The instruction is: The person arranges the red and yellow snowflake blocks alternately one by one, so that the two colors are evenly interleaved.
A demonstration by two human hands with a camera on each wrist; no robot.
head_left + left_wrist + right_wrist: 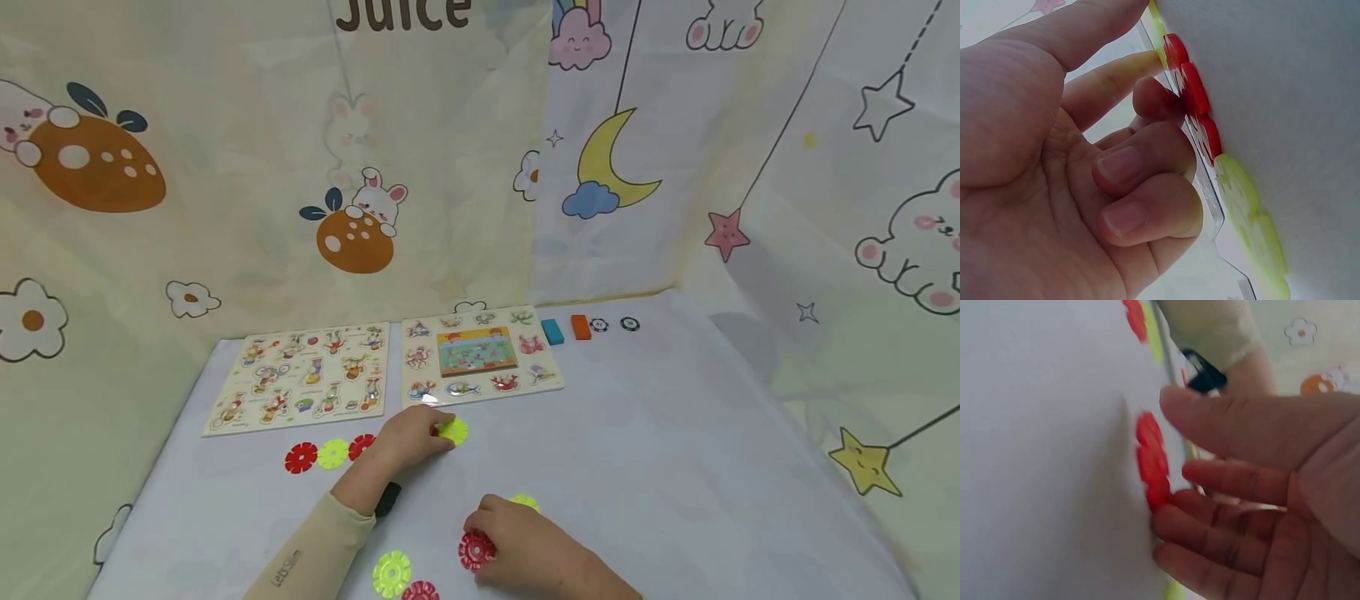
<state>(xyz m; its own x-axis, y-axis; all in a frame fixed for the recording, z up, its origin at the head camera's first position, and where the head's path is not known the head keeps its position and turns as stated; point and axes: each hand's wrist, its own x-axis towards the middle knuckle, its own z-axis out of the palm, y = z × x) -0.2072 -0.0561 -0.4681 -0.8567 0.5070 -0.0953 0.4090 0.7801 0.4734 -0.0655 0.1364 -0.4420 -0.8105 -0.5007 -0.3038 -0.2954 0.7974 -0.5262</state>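
Observation:
My left hand (405,440) pinches a yellow-green notched flower-shaped disc (453,431) between thumb and index finger. Its other fingers curl beside a red disc (1192,87), seen edge-on in the left wrist view. Farther along that row lies another yellow-green disc (1250,219). My right hand (528,546) is around a red notched disc (476,551) on the table. In the right wrist view its fingers touch that disc's lower edge, while the thumb stands a little apart. A yellow-green disc (525,502) is partly hidden behind the right hand.
Left of my left hand, a red disc (302,457), a yellow-green one (333,454) and a red one (362,445) lie in line. Two puzzle boards (300,379) (480,392) lie behind. Blue (552,332) and orange (581,327) blocks stand at the back. More discs (392,574) are near the front.

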